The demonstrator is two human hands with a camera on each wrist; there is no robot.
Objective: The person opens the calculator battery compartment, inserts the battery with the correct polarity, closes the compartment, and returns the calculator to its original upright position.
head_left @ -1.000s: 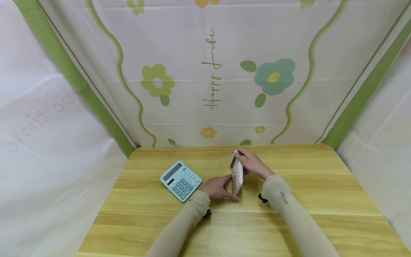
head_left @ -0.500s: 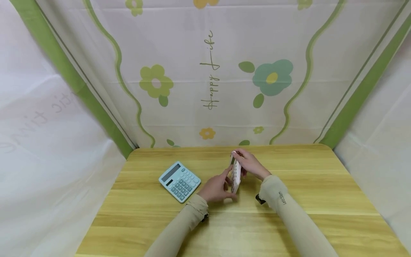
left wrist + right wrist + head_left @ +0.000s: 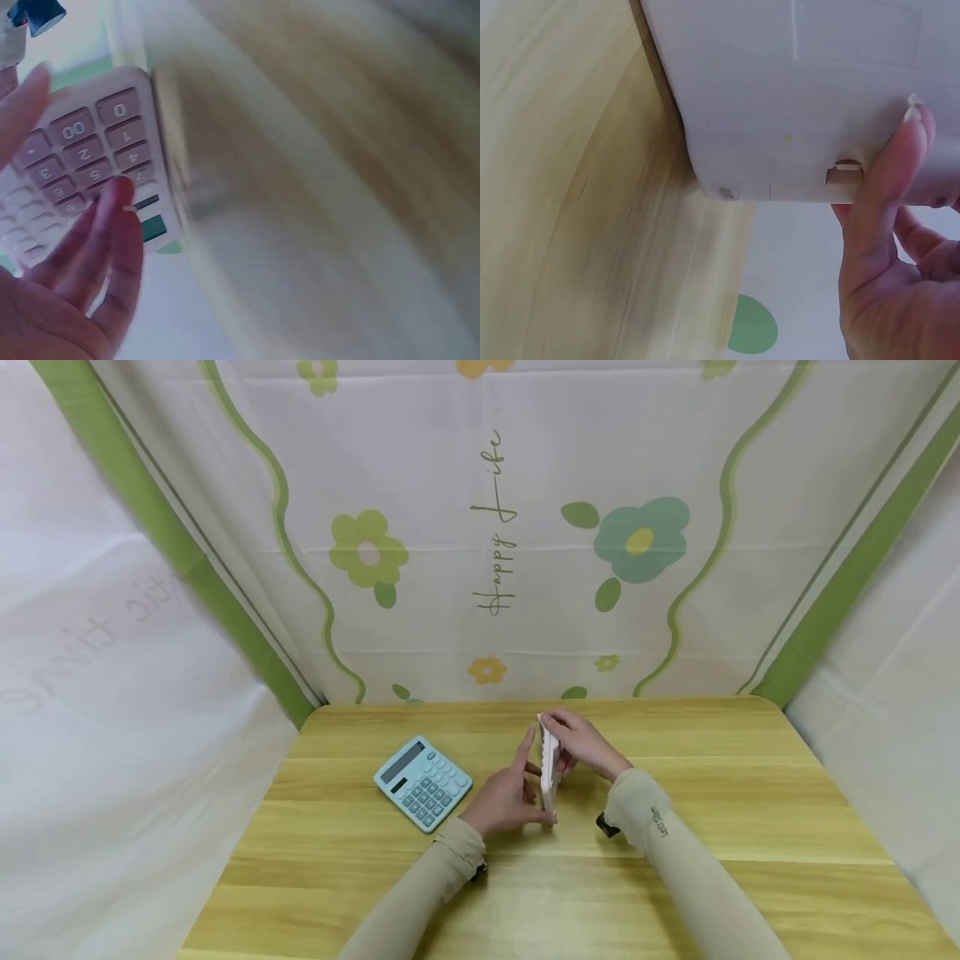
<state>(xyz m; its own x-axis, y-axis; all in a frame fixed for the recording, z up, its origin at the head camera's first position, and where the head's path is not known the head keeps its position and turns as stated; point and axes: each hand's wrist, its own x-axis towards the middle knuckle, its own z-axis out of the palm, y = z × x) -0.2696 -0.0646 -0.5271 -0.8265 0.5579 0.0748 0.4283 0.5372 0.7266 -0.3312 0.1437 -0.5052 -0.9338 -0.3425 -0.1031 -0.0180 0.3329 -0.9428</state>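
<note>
A pale pink calculator (image 3: 550, 768) stands on its long edge on the table, nearly upright. My right hand (image 3: 588, 747) grips its far end, the fingers lying on the plain back (image 3: 742, 97) in the right wrist view. Its darker pink number keys (image 3: 82, 154) face my left hand (image 3: 498, 802). That hand is spread beside the key side, index finger raised and thumb near the lower front corner. In the left wrist view its fingertips overlap the keys; whether they touch, I cannot tell. A light blue calculator (image 3: 423, 783) lies face up left of my left hand.
The wooden table (image 3: 720, 810) meets a white flowered cloth (image 3: 420, 618) along its far edge. More white cloth hangs at both sides, with green bands at the corners. Both forearms reach in from the front.
The pink calculator has turned more upright, so its keys face left and hardly show from above. My left index finger has lifted. The blue calculator stays in place.
</note>
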